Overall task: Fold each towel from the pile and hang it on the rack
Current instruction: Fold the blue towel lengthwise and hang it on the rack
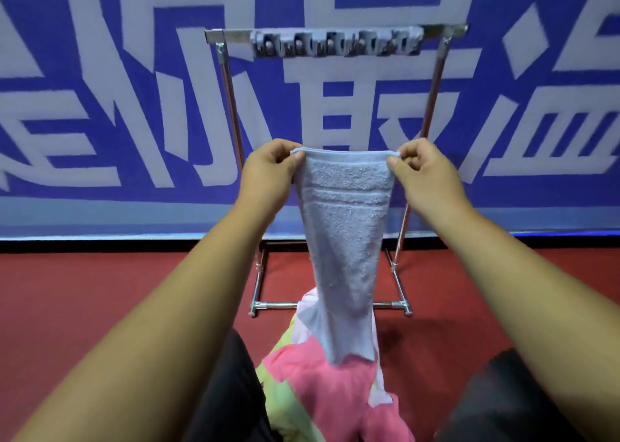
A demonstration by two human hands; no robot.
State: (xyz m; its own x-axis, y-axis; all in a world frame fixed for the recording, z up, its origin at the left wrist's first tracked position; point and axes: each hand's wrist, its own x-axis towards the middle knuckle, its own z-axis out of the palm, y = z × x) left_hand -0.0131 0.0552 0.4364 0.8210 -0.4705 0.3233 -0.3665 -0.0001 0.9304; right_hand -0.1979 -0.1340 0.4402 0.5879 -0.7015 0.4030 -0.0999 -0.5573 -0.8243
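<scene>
Between our two hands, held up in front of us, hangs a light-blue towel (345,240). Our left grip (268,173) pinches its top left corner between thumb and curled fingers. Our right grip (426,176) pinches the top right corner the same way. The towel's top edge runs taut and level from one grip to the other. Below them the cloth drops freely and narrows toward its lower end. A woven band crosses the cloth a little under the top edge.

That lower end hangs in front of the pile (328,391), a heap of pink, lime-green and pale cloths on the floor between our knees (228,391), which are in dark trousers. We cannot tell whether the towel's end touches the pile or hangs just above it.

Behind the towel stands the rack (231,35), a chrome frame with two slanting legs and a low base. Its top bar sits well above both grips, apart from the towel. A row of grey clips (335,43) lines the middle of that bar. The rack stands on a red floor (100,290), before a blue banner (134,106) with large white characters.
</scene>
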